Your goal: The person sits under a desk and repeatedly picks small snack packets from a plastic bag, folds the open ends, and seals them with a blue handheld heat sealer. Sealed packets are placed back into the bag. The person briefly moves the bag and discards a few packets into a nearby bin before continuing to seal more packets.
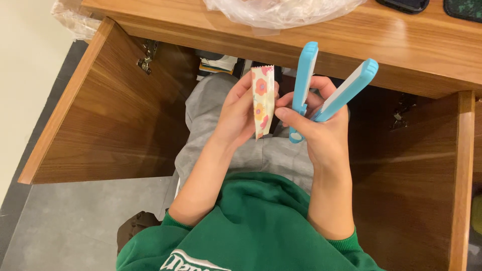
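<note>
A wooden surface [351, 35] runs across the top of the view, with an open cabinet door [105, 110] swung out on the left and a second wooden panel [461, 175] on the right. Crumpled clear plastic [281, 11] lies on the surface near its front edge. Below it sits the person, in a green sweatshirt [251, 226] and grey trousers [241, 150], forearms raised over the lap.

The right hand [321, 128] is closed around the hinged end of a blue and white clamp-shaped tool [329, 85], whose two long arms stand spread apart in a V, pointing up toward the edge of the surface. The left hand [236, 113] grasps a small flower-printed packet [263, 100] between thumb and fingers, holding it upright, crimped end up, just beside the tool's left arm. The right thumb reaches across to touch the packet's lower edge. Both things are held in the air in front of the surface, above the knees.
</note>
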